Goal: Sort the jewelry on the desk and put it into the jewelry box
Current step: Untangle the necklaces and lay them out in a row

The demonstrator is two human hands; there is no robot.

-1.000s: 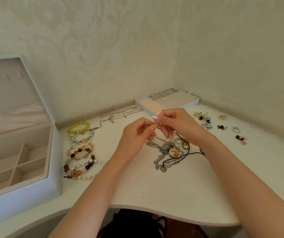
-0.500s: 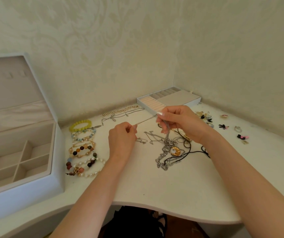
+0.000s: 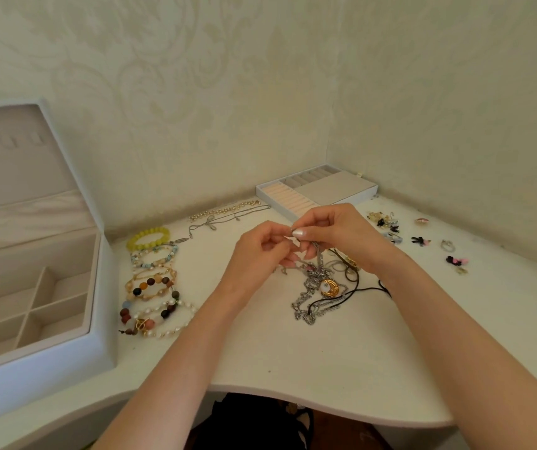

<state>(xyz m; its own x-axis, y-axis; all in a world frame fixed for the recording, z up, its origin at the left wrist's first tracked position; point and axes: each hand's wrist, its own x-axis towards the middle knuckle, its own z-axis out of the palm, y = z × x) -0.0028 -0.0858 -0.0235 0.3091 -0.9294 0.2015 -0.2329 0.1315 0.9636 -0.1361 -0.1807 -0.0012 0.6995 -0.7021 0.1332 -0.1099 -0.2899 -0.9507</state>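
Open jewelry box (image 3: 104, 306), divided compartments; slotted tray (image 3: 335, 188); left hand (image 3: 257, 254), right hand (image 3: 338, 235) both pinching silver chain (image 3: 318, 258)

Two walls (image 3: 195, 92) papered in pale cream with a faint scroll pattern are meeting in a corner (image 3: 328, 147) behind a white worktop (image 3: 293, 362). Its curved front edge is overhanging a strip of brown floor (image 3: 345, 431). Soft, even light is falling throughout.

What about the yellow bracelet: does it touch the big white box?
Apart. The head view shows a strip of bare desk between the yellow bracelet and the white box.
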